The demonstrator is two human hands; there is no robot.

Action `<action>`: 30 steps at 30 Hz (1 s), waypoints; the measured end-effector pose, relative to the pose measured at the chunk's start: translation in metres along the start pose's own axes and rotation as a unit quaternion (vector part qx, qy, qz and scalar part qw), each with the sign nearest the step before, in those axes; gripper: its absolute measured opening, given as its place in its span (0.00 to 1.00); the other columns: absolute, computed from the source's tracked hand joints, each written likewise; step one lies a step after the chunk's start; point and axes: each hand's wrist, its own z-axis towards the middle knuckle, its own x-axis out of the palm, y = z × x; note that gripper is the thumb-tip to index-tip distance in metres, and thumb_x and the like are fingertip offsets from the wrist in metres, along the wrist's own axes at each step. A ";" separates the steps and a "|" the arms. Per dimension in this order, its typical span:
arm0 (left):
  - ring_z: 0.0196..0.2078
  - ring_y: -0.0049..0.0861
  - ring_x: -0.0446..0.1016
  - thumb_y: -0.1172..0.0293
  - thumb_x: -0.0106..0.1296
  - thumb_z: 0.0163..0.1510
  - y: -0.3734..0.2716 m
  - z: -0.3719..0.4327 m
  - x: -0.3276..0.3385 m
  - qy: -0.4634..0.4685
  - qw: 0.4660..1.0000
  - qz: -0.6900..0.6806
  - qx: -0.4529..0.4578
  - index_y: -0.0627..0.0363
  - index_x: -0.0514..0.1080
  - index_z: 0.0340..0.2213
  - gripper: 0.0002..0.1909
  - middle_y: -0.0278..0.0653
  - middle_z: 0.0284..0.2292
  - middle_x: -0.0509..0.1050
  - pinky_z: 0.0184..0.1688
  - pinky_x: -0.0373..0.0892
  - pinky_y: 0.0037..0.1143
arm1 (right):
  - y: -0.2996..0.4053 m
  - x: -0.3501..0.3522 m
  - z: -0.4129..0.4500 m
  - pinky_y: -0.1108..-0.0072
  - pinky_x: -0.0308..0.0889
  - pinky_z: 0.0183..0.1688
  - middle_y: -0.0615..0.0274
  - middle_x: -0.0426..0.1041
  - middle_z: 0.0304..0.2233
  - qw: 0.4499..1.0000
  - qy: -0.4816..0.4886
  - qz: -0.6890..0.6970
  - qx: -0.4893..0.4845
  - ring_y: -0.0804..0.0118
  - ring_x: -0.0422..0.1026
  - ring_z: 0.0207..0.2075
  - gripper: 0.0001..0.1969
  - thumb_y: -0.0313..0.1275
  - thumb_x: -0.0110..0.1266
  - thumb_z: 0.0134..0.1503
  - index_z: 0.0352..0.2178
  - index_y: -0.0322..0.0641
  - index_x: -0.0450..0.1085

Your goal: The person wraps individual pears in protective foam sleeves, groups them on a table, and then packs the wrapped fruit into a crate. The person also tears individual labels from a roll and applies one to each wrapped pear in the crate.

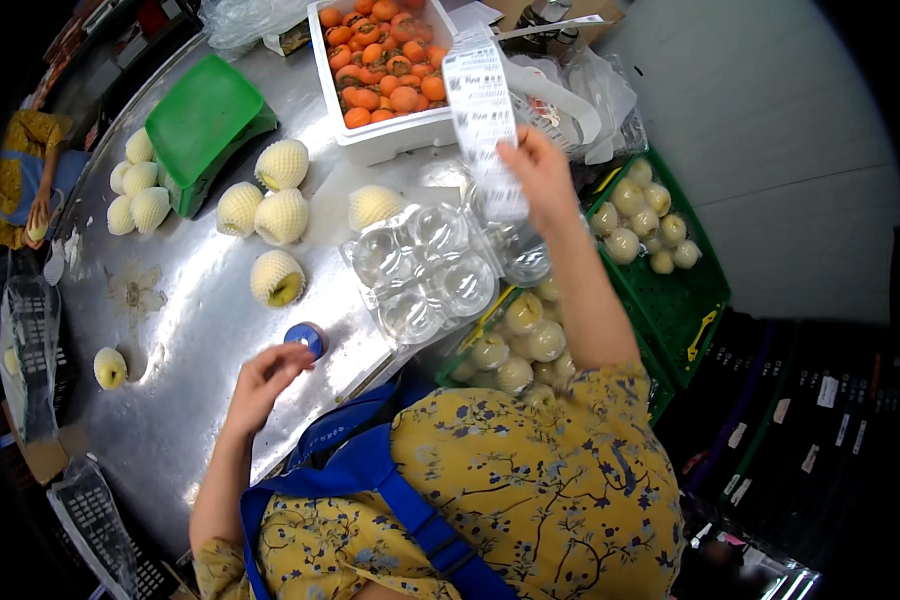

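Note:
My right hand (544, 176) grips a long strip of white printed labels (481, 112), which bears writing and codes. Below it on the metal table lies a clear plastic clamshell tray (424, 274) with several round hollows. My left hand (266, 382) has its fingers loosely bent at the near side of a blue roll of tape (305, 341); whether they touch it is unclear. Just beyond the roll sits a yellow-green fruit in a foam net (276, 279). More netted fruits (281, 216) are grouped further off, and one netted fruit (375, 206) rests behind the tray.
A white foam box of persimmons (401, 139) stands at the far edge, beside a green plastic bin (206, 120). Green crates (664, 292) with wrapped pale fruits (643, 214) flank my right side. Another person (34, 176) works at far left, near black crates (105, 525).

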 end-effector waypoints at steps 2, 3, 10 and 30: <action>0.41 0.28 0.71 0.66 0.46 0.53 -0.023 0.030 0.013 0.059 0.997 -0.045 -0.009 0.65 0.66 0.42 0.17 0.45 0.38 0.72 0.46 0.66 0.26 | -0.001 0.020 -0.049 0.87 0.65 0.27 0.66 0.71 0.24 1.000 -0.003 0.009 0.021 0.81 0.68 0.25 0.04 0.24 0.50 0.51 0.30 0.34 0.66; 0.42 0.27 0.71 0.61 0.43 0.55 -0.036 0.048 0.023 0.097 0.993 -0.069 -0.008 0.64 0.65 0.43 0.20 0.44 0.40 0.71 0.46 0.66 0.26 | -0.006 0.026 -0.068 0.87 0.65 0.27 0.66 0.71 0.25 1.000 -0.001 0.011 0.009 0.81 0.68 0.25 0.04 0.24 0.51 0.51 0.29 0.34 0.66; 0.44 0.29 0.69 0.43 0.35 0.54 -0.082 0.133 0.073 0.176 0.935 -0.303 -0.050 0.63 0.59 0.49 0.34 0.46 0.42 0.69 0.45 0.67 0.29 | -0.044 0.079 -0.170 0.80 0.60 0.23 0.60 0.65 0.19 0.989 0.055 -0.130 -0.047 0.71 0.65 0.20 0.06 0.26 0.52 0.48 0.24 0.33 0.65; 0.44 0.23 0.67 0.72 0.44 0.48 -0.080 0.056 0.023 0.000 0.978 -0.162 0.130 0.58 0.60 0.47 0.22 0.37 0.42 0.68 0.49 0.60 0.26 | -0.072 0.080 -0.024 0.84 0.55 0.16 0.69 0.60 0.08 0.982 -0.134 0.128 -0.028 0.78 0.59 0.11 0.26 0.44 0.40 0.57 0.09 0.41 0.62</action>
